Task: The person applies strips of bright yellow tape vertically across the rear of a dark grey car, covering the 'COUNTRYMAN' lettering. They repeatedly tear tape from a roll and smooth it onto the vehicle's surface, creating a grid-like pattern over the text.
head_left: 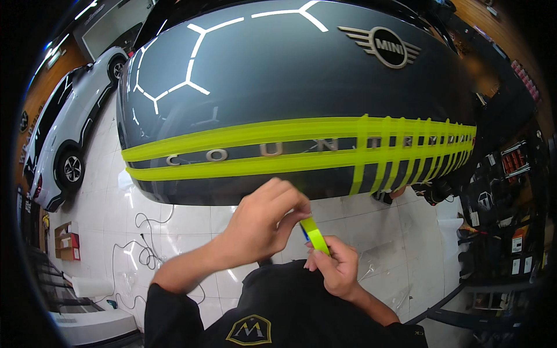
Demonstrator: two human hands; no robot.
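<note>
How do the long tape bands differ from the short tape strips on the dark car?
The long tape bands run sideways along the whole dark car, above and below the chrome letters; the short tape strips cross them, top to bottom, only at the right. There are two bands but many strips. Both are yellow-green.

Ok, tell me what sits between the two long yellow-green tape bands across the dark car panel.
In the head view, a row of raised metal letters on the bare dark panel runs between the upper band and lower band; short vertical tape strips cross it at right.
</note>
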